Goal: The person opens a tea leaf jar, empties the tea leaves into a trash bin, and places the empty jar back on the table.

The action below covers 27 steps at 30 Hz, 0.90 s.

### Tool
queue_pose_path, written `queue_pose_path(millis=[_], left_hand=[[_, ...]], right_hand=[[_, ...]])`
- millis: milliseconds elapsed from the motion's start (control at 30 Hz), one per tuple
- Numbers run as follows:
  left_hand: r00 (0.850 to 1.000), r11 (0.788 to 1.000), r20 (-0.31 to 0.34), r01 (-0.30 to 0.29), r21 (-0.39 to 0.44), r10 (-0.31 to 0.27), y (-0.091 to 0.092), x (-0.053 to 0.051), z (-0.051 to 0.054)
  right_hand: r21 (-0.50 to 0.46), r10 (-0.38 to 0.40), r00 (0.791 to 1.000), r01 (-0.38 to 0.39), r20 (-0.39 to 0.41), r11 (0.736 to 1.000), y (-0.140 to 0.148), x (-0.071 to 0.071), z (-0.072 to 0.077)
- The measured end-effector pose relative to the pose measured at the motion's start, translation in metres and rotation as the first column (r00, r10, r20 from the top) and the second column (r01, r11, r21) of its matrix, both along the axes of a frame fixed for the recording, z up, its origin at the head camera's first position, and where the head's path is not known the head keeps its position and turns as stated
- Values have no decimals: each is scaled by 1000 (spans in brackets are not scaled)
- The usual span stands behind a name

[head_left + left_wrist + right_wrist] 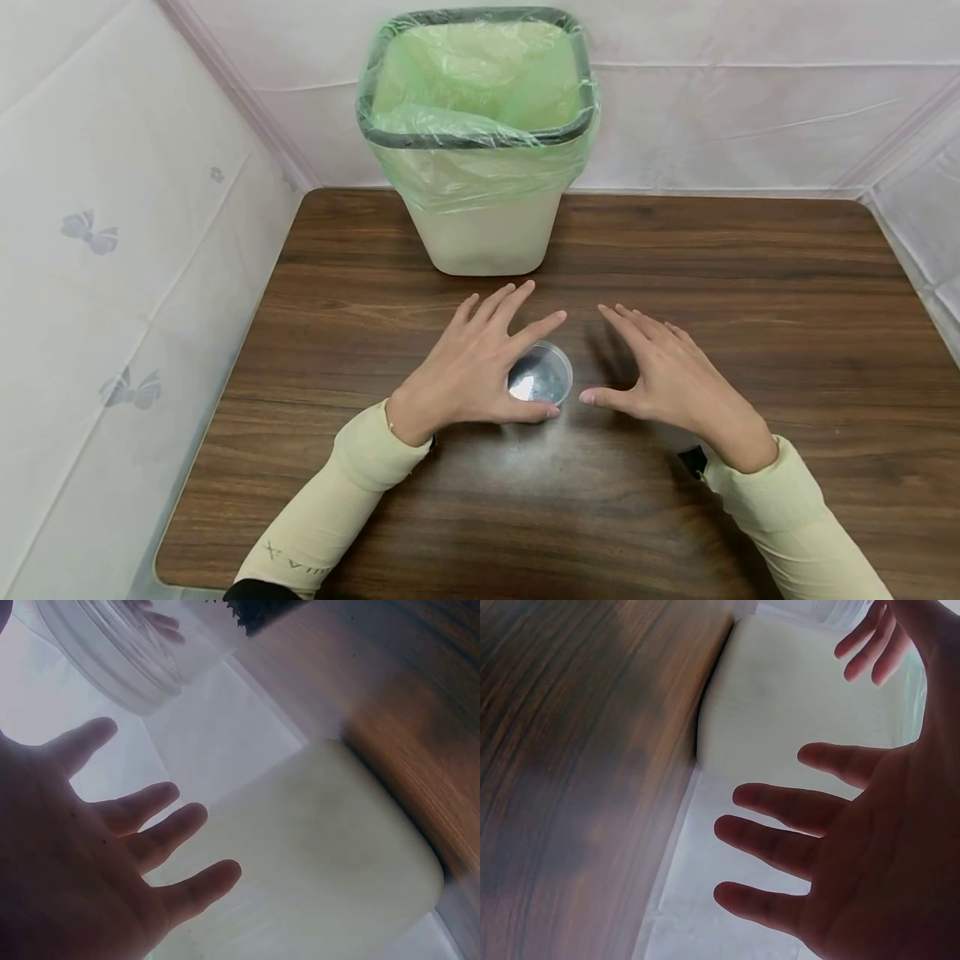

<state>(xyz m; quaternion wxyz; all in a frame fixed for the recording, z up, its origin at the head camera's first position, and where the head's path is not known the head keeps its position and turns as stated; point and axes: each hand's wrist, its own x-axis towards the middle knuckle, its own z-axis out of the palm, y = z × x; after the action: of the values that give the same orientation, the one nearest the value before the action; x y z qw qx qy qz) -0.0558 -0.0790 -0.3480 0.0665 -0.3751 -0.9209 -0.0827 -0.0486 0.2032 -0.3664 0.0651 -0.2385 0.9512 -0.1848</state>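
A clear round container [547,375] sits between the two hands, close against the left hand [476,362], within the curve of its thumb and forefinger; the right hand [667,371] is across from it, a little apart. The left hand's fingers are spread and extended around the near side of the container, without a grip; whether the thumb touches it I cannot tell. The right hand's fingers are likewise stretched out, thumb apart, palm toward the container. Its ringed rim points up and its axis runs upright, down toward the table [750,283]; whether that is the longer dimension is unclear. Beyond the left fingertips stands a pale bin [483,242], lined with a green bag [487,179]
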Motion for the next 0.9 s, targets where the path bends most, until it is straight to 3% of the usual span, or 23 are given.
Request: queue_pose_path(millis=[167,533,900], left_hand=[[1000,1000,21,19,-3,-19,1,1,-1],[1000,999,3,32,-28,-31,7,1,-8],[999,997,-5,52,-49,-52,9,4,-13]], right_hand=[[5,4,1000,-4,6,1000,1,1,-1],[-52,70,996,-72,-49,996,0,0,-8],[-63,79,996,-82,-46,995,0,1,-10]])
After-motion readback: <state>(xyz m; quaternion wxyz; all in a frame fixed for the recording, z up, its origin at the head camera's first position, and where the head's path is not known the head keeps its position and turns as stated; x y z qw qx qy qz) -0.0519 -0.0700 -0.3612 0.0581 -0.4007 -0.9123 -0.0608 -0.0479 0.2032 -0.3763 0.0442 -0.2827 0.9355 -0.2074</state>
